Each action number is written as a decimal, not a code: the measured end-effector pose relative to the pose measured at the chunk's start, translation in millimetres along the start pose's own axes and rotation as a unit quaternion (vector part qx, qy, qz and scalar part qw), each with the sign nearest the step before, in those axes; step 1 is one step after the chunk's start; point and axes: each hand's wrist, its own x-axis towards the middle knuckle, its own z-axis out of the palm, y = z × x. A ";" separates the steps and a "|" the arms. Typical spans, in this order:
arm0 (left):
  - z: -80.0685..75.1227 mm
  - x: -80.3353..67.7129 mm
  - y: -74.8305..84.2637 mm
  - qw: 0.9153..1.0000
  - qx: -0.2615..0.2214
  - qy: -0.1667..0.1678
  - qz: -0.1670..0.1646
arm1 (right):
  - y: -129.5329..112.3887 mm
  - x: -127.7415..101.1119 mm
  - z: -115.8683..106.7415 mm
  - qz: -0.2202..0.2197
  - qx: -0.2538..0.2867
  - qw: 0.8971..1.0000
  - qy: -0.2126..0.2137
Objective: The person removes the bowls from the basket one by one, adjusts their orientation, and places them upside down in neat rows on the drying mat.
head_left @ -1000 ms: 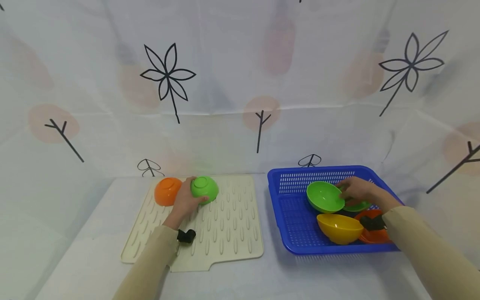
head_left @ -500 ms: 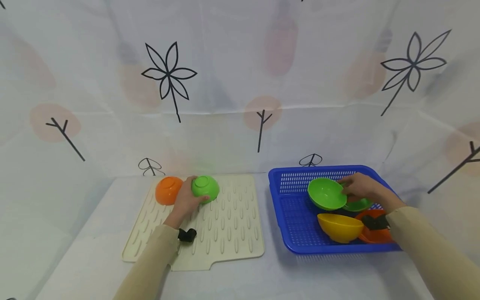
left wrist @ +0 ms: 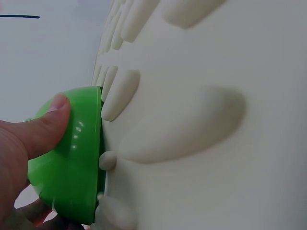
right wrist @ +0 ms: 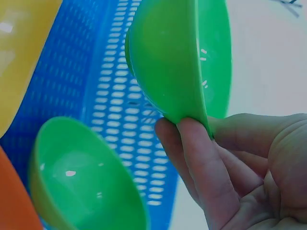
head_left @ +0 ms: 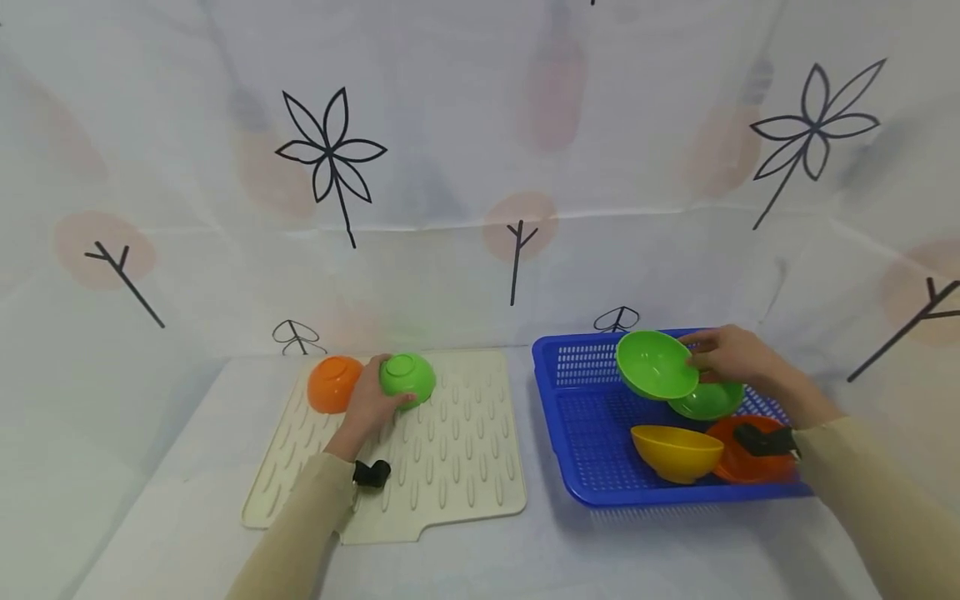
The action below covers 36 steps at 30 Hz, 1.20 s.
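My left hand point(head_left: 372, 402) grips an upside-down green bowl point(head_left: 411, 380) on the cream drying mat point(head_left: 472, 467), thumb on one side and fingers round the other. In the left wrist view that bowl's rim sits on the mat's raised ridges. Just left of the hand, an orange bowl point(head_left: 330, 385) also lies upside down. Over the blue basket point(head_left: 561, 446), my right hand point(head_left: 738, 360) pinches the rim of a second green bowl point(right wrist: 168, 57), held tilted. Beneath it, another green bowl point(right wrist: 91, 182) stays in the basket.
A yellow bowl point(head_left: 675, 454) leans on its side at the basket's front. Orange ware point(head_left: 750, 462) lies beside it, partly hidden by the black wrist strap. White cloth point(head_left: 465, 567) covers the table, and a printed curtain point(head_left: 450, 167) rises behind.
My right hand has lifted the green bowl up from the basket, uncovering more of the green bowl under it. My left hand has kept its place on the other bowl.
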 end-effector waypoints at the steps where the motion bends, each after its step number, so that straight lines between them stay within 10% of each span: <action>1: 0.2 -0.6 -0.5 1.000 -0.004 0.000 -0.001 | -3.0 -1.6 -0.6 0.000 -0.003 1.000 0.002; 36: -0.1 1.6 3.9 1.000 -0.028 -0.011 -0.008 | -98.1 -50.4 73.1 -0.059 -0.011 0.997 0.051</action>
